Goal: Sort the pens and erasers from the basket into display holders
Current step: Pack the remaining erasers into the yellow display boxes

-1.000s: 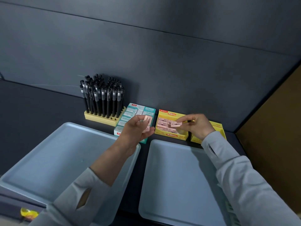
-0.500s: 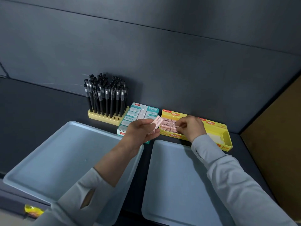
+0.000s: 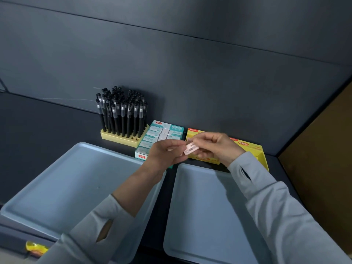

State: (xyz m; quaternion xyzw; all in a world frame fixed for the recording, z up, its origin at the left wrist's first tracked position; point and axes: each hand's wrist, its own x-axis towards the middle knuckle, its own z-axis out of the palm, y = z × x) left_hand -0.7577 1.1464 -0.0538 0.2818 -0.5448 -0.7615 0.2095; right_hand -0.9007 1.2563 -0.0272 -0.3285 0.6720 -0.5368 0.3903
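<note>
A pink eraser (image 3: 191, 148) is held between both hands above the front of the yellow eraser box (image 3: 247, 147). My left hand (image 3: 165, 153) pinches its left end and my right hand (image 3: 219, 147) pinches its right end. The hands hide most of the yellow box's contents. Left of it stands a teal-and-white eraser box (image 3: 162, 134) filled with wrapped erasers. Further left, several black pens (image 3: 122, 113) stand upright in a yellow pen holder (image 3: 122, 139).
Two pale blue trays lie in front, the left tray (image 3: 62, 183) and the right tray (image 3: 207, 212), both with nothing in them. A dark wall rises right behind the holders. A brown panel (image 3: 320, 168) closes the right side. A yellow wrapper (image 3: 36, 248) lies at the lower left.
My right hand has come off the erasers in the yellow box and taken the right end of the pink eraser held by my left hand. The camera has shifted slightly.
</note>
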